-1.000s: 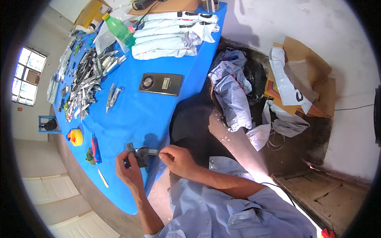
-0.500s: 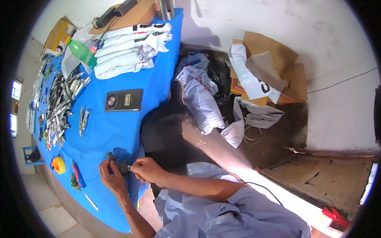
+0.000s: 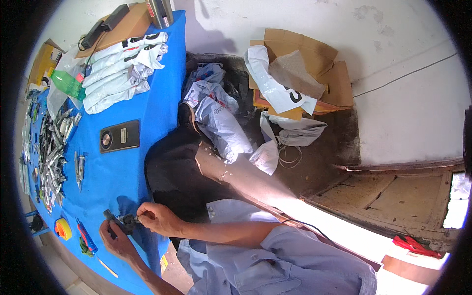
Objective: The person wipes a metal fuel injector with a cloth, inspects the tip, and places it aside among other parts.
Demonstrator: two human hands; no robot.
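Note:
A small dark grey metal device (image 3: 127, 224), its exact kind unclear but much like a little vise or clamp, is at the near edge of the blue-covered table. My left hand (image 3: 118, 242) grips its left end between thumb and fingers. On the other side, my right hand (image 3: 160, 220) is closed in a pinch at the device's right end; the fingers hide most of the small part there. A roll of yellow tape (image 3: 63, 229) and a red-and-blue handled tool (image 3: 86, 237) lie left of my left hand.
Farther up the blue cloth (image 3: 98, 191) lie a phone (image 3: 120, 136), two slim metal pieces (image 3: 79, 170) and a metal parts pile (image 3: 54, 152). Behind are a green bottle (image 3: 68, 84) and white packages (image 3: 118, 73). White bags (image 3: 223, 128) and a cardboard box (image 3: 339, 83) stand right of the table.
The view has swung right, so the whole scene sits farther left. Both hands stay at the grey device, whose middle shows more between them now.

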